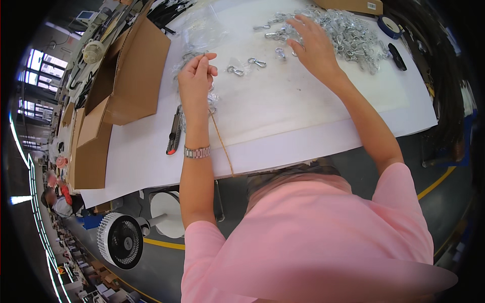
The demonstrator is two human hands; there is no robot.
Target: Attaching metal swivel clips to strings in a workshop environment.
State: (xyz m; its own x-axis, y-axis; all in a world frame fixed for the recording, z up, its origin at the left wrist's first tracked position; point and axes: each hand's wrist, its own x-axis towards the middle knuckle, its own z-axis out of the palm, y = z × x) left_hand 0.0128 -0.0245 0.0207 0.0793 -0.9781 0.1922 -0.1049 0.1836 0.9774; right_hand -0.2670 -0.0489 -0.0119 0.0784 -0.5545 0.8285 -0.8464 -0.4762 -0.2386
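Note:
My left hand (194, 81) is closed in a pinch above the left side of the white table, with thumb and forefinger together. What it holds, if anything, is too small to make out. My right hand (316, 50) has its fingers apart over the near-left edge of a pile of silver snap hooks (353, 38), many seemingly in clear plastic. Between my hands lie a few single hooks, among them a snap hook (256, 62) and a bagged one (235, 71). More bagged pieces are partly hidden behind my left hand and wrist.
An open cardboard box (139, 76) stands at the left. A utility knife (174, 132) lies beside my left forearm, near a thin tan cord (221, 139). Clear plastic bags (202, 28) lie farther back. At the right are a tape roll (390, 27) and a black object (397, 56).

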